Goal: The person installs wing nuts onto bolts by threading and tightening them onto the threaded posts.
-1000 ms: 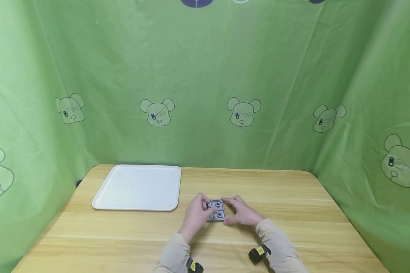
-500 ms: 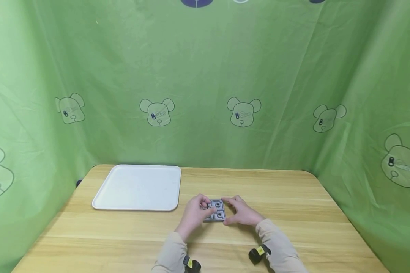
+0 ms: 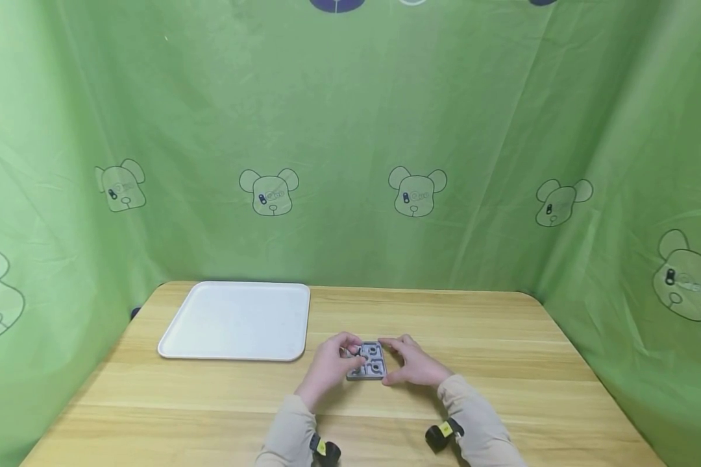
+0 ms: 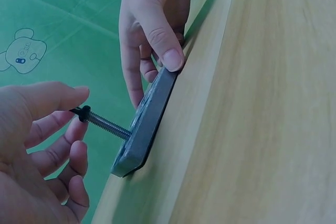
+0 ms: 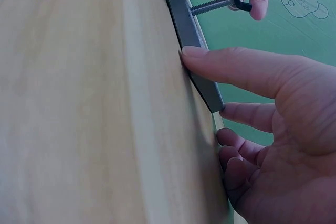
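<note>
A small square grey metal plate [image 3: 376,367] with raised ribs and round holes lies flat on the table. A wing bolt [image 4: 106,124] with a black winged head and a long threaded shank stands up from the plate's left part. My left hand [image 3: 329,364] pinches the winged head between thumb and forefinger, its other fingers loosely curled. From the right, my right hand [image 3: 416,364] grips the plate, with the thumb [image 5: 195,52] on the near edge and the forefinger at the far corner. In the head view, the left fingers partly cover the bolt.
A white tray [image 3: 239,321] lies at the back left of the wooden table [image 3: 473,324]. Green curtains [image 3: 350,246] printed with bear heads enclose the back and both sides. Each wrist wears a black camera on a strap.
My left hand has shifted slightly left and its wrist has turned, uncovering more of the plate. My right hand and the plate have stayed in place.
</note>
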Action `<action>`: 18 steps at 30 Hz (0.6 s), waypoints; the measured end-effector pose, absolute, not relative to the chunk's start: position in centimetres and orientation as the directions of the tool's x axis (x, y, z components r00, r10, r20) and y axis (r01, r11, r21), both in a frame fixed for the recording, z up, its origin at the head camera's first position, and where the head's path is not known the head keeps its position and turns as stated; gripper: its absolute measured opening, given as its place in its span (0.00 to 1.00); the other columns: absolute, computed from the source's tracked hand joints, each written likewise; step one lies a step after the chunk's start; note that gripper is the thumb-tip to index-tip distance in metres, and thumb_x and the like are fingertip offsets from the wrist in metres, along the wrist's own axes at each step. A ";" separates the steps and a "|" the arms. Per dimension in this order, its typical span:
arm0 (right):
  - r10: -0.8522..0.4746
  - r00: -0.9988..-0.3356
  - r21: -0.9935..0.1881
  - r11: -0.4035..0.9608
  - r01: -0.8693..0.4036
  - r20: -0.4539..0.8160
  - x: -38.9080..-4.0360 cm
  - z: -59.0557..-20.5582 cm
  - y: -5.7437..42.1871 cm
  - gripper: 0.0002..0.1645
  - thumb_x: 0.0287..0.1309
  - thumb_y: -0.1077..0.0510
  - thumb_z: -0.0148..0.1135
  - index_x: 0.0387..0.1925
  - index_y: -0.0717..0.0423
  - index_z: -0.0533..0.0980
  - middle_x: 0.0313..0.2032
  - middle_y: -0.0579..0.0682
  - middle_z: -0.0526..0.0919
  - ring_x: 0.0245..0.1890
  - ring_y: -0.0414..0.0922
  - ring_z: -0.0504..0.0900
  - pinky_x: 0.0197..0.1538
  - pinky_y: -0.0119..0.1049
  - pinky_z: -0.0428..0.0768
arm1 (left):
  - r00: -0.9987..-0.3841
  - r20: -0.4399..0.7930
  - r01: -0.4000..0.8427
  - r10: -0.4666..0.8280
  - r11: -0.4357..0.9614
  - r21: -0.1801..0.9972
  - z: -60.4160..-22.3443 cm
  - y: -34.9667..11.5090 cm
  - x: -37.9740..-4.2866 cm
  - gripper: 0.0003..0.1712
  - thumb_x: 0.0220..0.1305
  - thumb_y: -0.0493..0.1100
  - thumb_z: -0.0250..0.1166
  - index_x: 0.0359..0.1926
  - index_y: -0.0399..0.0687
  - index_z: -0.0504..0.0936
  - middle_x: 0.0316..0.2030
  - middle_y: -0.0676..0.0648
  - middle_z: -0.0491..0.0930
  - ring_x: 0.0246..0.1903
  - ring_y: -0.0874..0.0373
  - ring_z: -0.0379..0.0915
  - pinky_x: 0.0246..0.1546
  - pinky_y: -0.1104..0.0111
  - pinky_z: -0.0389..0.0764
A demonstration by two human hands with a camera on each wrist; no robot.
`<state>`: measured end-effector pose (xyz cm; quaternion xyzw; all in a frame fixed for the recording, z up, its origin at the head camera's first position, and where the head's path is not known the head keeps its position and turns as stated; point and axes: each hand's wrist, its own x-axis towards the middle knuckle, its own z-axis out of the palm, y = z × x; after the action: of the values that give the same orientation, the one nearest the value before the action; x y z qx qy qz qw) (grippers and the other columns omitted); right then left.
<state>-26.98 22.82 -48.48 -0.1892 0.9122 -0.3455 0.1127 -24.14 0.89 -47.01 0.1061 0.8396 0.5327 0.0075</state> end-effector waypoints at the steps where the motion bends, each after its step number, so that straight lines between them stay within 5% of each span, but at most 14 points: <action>1: -0.423 -0.903 -0.672 0.690 -0.268 -0.074 -27.0 -48.5 22.8 0.54 0.37 0.51 0.78 0.68 0.55 0.65 0.48 0.54 0.69 0.51 0.49 0.71 0.60 0.59 0.69 | -0.977 0.102 0.172 0.187 0.408 0.897 -47.0 0.9 -24.2 0.17 0.54 0.39 0.71 0.46 0.43 0.81 0.35 0.49 0.80 0.33 0.60 0.71 0.36 0.71 0.73; 18: -0.423 -0.903 -0.680 0.683 -0.266 -0.072 -27.0 -48.7 22.9 0.54 0.37 0.52 0.78 0.69 0.55 0.65 0.51 0.56 0.69 0.54 0.51 0.70 0.62 0.61 0.67 | -0.974 0.119 0.188 0.195 0.390 0.901 -47.5 0.7 -24.3 0.17 0.55 0.35 0.69 0.47 0.45 0.80 0.35 0.50 0.80 0.32 0.60 0.68 0.33 0.73 0.70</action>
<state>-27.04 22.90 -48.66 -0.1891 0.9104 -0.3503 0.1126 -24.31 0.65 -47.49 0.1149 0.8336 0.5402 0.0030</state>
